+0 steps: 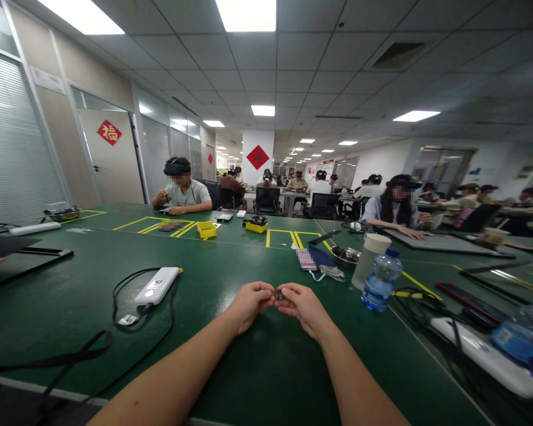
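Observation:
My left hand [249, 303] and my right hand [302, 303] meet over the green table [249, 367], fingers curled and pinched together. Between the fingertips sits a small dark object [278, 294], too small to name. Both forearms reach in from the bottom edge. A white power bank [157, 286] with a black cable lies to the left of my left hand. A clear water bottle [381, 280] with a blue cap stands to the right of my right hand.
A white cup [370, 258], a metal bowl [345, 255] and a dark pouch [322, 260] lie behind the bottle. Yellow trays [206, 229] sit farther back. Cables and devices crowd the right side. Several people with headsets sit at the far tables.

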Demonstrator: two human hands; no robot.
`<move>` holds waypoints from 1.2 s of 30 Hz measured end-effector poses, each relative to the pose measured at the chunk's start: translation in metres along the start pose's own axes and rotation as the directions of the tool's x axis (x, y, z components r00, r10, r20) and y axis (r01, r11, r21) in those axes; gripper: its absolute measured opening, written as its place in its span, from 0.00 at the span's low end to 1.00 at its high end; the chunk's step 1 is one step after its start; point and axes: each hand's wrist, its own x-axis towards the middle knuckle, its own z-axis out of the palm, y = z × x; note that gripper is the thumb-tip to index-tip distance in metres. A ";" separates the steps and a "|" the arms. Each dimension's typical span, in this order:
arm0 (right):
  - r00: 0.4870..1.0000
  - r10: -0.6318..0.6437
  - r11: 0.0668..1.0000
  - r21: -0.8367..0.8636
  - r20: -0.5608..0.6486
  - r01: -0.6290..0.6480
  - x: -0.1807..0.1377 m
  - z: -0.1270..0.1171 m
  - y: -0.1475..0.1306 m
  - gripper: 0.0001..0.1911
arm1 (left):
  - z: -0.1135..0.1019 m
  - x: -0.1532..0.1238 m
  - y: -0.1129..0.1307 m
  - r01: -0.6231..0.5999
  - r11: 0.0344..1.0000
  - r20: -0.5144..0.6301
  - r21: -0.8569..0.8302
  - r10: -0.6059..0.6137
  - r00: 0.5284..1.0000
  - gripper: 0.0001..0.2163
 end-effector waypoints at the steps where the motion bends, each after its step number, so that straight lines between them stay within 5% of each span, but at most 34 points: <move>1: 1.000 0.010 1.000 0.016 0.004 -0.010 0.001 -0.001 0.000 0.12 | 0.001 -0.001 0.002 0.016 1.000 -0.003 -0.014 -0.016 1.000 0.05; 9: 1.000 0.021 0.998 0.063 -0.001 -0.021 0.003 -0.002 0.002 0.10 | 0.005 -0.003 0.007 0.048 0.996 -0.009 -0.076 -0.049 0.999 0.05; 20: 0.999 0.033 0.993 -0.113 -0.027 -0.036 0.002 -0.003 0.006 0.12 | 0.000 0.000 -0.003 0.092 0.994 -0.039 0.062 -0.090 0.995 0.05; 28: 0.999 -0.046 0.999 -0.030 -0.029 0.045 -0.004 0.003 -0.005 0.12 | 0.003 -0.002 0.001 -0.023 1.000 0.024 0.011 0.022 0.999 0.06; 36: 0.999 0.037 0.998 0.051 -0.019 -0.036 0.001 0.000 -0.001 0.12 | 0.001 -0.001 0.001 0.032 0.999 -0.022 0.018 -0.032 0.999 0.05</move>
